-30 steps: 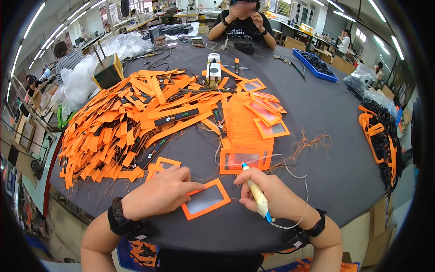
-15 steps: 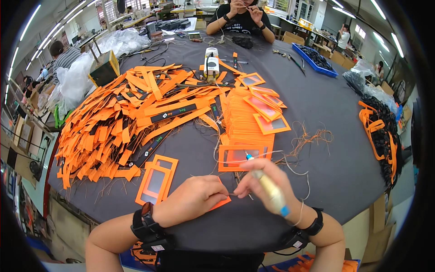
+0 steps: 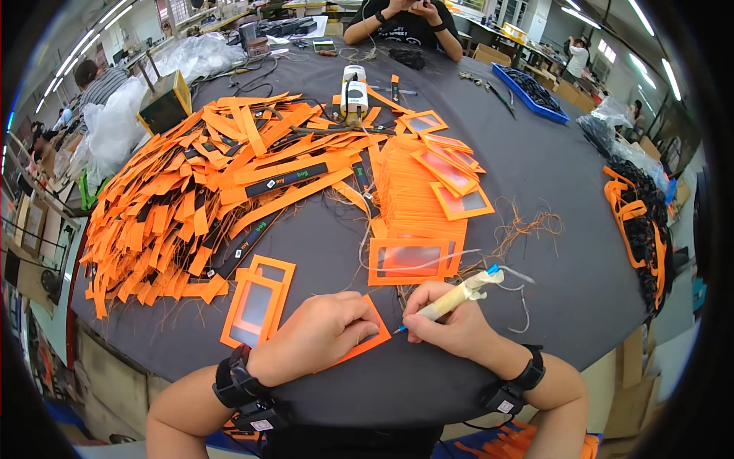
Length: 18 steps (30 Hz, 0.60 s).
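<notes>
My left hand [image 3: 321, 329] is closed, fingers bent over an orange frame piece [image 3: 377, 336] with a window, and holds it on the dark table. The hand covers most of this piece. Between the fingers of my right hand [image 3: 451, 325] is a corded pen-shaped tool [image 3: 456, 297], wrapped in yellowish tape with blue ends. Its thin tip points down and left, close to the piece's right corner; whether it touches cannot be told. Left of my left hand lie a few orange window frames [image 3: 258, 304], overlapping. Ahead stands a long stack of similar frames [image 3: 419, 191].
A large heap of orange and black strips [image 3: 176, 206] covers the left side. Beyond it sit a white corded device [image 3: 354, 96] and a box with two prongs [image 3: 166, 103]. Loose orange threads [image 3: 529, 229] and a blue tray [image 3: 531, 93] lie rightward. A person [image 3: 405, 23] sits opposite.
My right hand has turned the pen-shaped tool over: its tip pointed up and away, now down beside the frame piece. My left hand stays on the piece, more of which shows.
</notes>
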Available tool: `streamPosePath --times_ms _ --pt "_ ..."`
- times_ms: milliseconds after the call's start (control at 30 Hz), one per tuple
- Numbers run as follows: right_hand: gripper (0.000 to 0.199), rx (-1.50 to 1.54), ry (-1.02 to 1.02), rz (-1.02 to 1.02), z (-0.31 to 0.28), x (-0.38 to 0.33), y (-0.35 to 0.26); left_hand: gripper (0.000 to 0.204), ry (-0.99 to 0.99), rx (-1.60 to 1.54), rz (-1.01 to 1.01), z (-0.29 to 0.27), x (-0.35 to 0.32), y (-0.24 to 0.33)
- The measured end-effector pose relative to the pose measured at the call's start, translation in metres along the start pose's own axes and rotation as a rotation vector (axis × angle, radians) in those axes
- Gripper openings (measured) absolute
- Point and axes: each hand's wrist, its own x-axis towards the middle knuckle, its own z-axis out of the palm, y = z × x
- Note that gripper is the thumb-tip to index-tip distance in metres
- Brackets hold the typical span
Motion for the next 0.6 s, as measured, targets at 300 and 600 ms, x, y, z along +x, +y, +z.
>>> streamPosePath --times_ms 300,600 --pt "0.010 -0.247 -0.047 -0.069 0.0002 0.0018 0.0006 0.011 0.057 -0.015 0.017 0.0013 0.0008 0.0001" --pt "0.012 -0.249 -0.033 -0.034 0.0033 0.0011 -0.0044 0.013 0.064 -0.007 0.016 0.0012 0.0023 0.0008"
